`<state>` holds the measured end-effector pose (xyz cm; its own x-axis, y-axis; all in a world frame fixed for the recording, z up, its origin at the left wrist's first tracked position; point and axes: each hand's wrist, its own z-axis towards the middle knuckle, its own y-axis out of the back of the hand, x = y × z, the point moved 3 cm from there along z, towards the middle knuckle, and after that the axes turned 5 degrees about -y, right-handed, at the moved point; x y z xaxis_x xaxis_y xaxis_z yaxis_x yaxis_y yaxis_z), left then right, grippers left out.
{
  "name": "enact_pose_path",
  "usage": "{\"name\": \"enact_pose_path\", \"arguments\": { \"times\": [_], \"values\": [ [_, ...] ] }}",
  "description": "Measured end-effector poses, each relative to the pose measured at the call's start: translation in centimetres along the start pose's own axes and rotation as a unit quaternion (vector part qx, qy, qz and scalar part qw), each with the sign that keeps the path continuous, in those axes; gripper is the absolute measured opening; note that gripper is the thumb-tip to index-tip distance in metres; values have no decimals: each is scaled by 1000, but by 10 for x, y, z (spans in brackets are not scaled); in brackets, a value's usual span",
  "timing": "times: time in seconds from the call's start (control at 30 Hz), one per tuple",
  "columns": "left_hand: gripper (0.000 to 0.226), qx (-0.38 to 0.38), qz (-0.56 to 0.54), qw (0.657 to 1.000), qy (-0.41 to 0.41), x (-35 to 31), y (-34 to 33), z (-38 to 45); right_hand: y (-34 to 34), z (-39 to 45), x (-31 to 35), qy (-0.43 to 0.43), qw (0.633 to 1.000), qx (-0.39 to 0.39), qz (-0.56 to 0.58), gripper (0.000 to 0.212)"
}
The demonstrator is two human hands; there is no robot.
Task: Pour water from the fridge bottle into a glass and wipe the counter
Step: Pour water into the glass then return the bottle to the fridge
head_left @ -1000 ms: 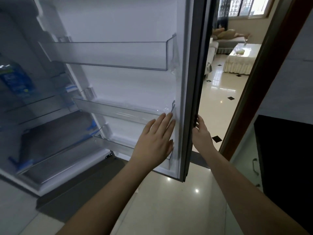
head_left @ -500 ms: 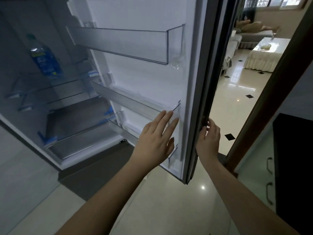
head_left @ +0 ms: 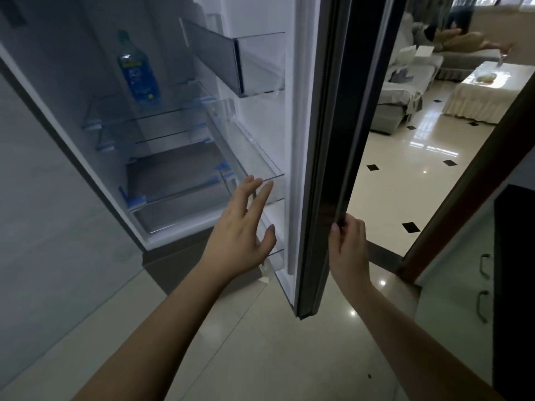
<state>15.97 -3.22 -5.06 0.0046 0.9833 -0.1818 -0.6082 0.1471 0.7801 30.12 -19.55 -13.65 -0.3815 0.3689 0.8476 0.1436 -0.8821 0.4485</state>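
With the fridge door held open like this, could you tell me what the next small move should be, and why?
Probably reach the left hand in for the bottle: it stands upright on a glass shelf, the hand is open and holds nothing, and the right hand grips the door edge.

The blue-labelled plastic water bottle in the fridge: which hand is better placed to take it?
Left. The left hand is open and free, on the fridge-interior side, nearer the blue-labelled plastic water bottle. The right hand grips the dark fridge door edge.

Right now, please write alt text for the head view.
A right hand grips the open fridge door's edge while the left hand reaches inside, fingers straight. A blue-labelled bottle stands on a glass shelf.
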Motion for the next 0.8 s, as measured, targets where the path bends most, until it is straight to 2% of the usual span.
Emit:
{"name": "enact_pose_path", "arguments": {
  "times": [0.1,0.27,0.37,0.43,0.57,0.67,0.8],
  "values": [
    [76,9,-19,999,45,19,21,-17,-16,-20,14,28,999,42,-8,30],
    [72,2,6,994,108,44,51,-38,-43,-45,46,73,989,126,-41,27],
    [72,-26,7,986,165,55,68,-49,-66,-58,68,88,978,166,-86,26],
    [72,-72,-4,976,207,55,80,-58,-85,-67,84,93,970,188,-122,29],
    [75,-135,-7,977,163,33,104,-66,-117,-86,122,145,958,181,-168,27],
    [78,-117,30,986,113,26,110,-63,-136,-96,145,152,931,199,-264,34],
    [78,-57,106,986,116,43,114,-62,-163,-108,168,198,884,223,-359,28]
  ]
}}
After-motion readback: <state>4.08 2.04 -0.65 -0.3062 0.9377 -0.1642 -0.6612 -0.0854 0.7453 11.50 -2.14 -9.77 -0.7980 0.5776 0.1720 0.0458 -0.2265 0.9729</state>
